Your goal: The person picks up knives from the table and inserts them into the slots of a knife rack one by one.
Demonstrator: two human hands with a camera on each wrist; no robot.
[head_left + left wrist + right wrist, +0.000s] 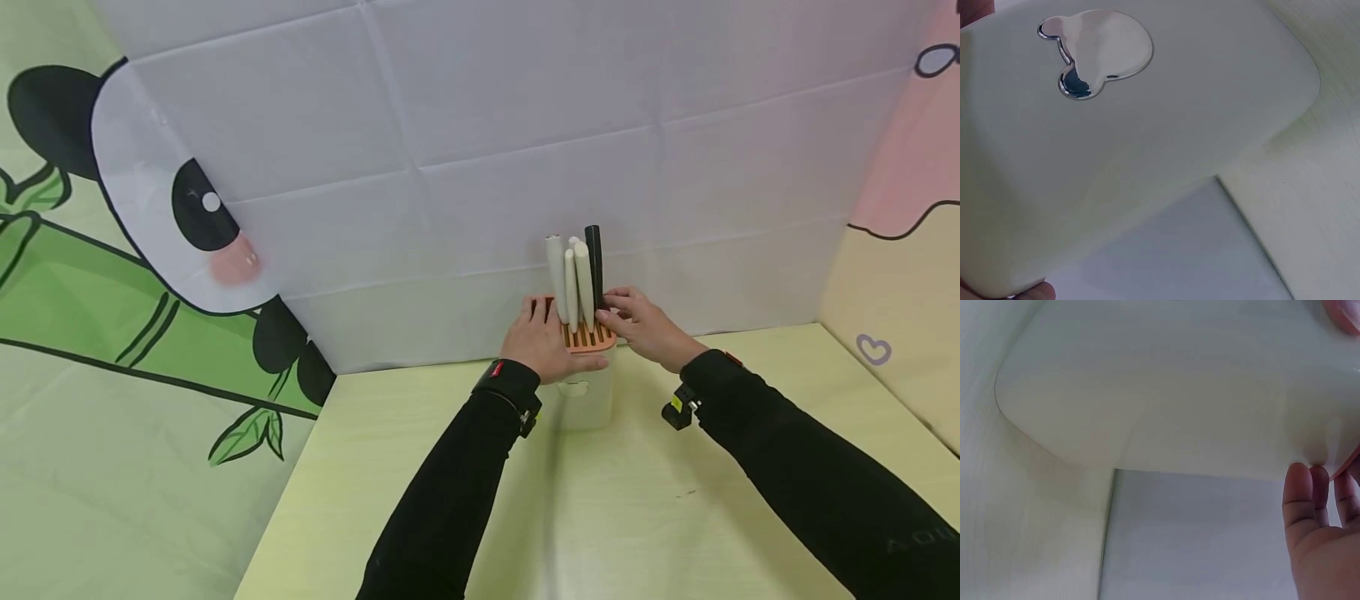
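A cream-white knife block (592, 408) with an orange slotted top (597, 340) stands upright on the table against the back wall. Several white handles (583, 279) and one black handle (594, 254) rise from its slots. My left hand (536, 346) grips the block's upper left side, its thumb across the front. On the upper right, my right hand (647, 329) holds the rim between thumb and fingers, close beside the black handle. A shiny bear-shaped emblem (1110, 47) shows on the block's front in the left wrist view. The handles' lower ends are hidden inside.
The pale yellow table (420, 467) meets a white cloth wall (450, 208) right behind the block. A printed panda (157, 217) decorates the left side, and a pink and cream wall (900, 275) closes the right.
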